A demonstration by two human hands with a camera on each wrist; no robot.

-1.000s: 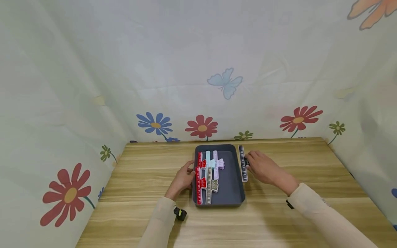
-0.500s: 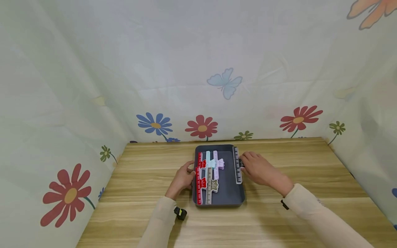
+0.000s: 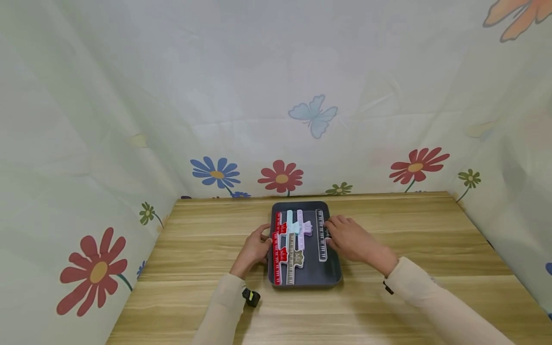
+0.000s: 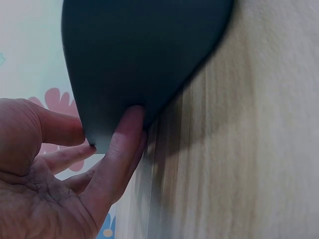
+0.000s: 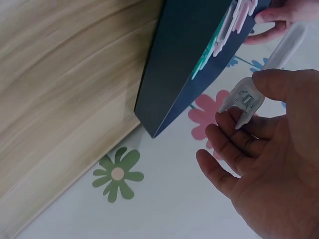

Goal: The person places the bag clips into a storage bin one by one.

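A dark grey tray [image 3: 310, 275] lies on the wooden table. In the head view my right hand [image 3: 358, 242] pinches a black piano-keyboard clip [image 3: 321, 235] by its handle, above the tray's right part. In the right wrist view the clip's pale edge and spring [image 5: 247, 98] show between thumb and fingers. My left hand [image 3: 253, 248] touches the tray's left wall; in the left wrist view its fingers [image 4: 122, 149] rest on the outer side. Two red clips [image 3: 276, 258], a light blue clip [image 3: 290, 223], a lilac clip [image 3: 300, 230] and a grey-brown clip [image 3: 291, 258] lie in the tray's left half.
The wooden table [image 3: 194, 249] ends at a white curtain [image 3: 241, 96] printed with flowers and a butterfly. Curtain also hangs on the left and right sides. A small black device [image 3: 251, 297] sits at the left wrist.
My right hand has moved the black clip leftward, from beside the tray across its right rim to above the inside. My left hand and the other clips have stayed put.
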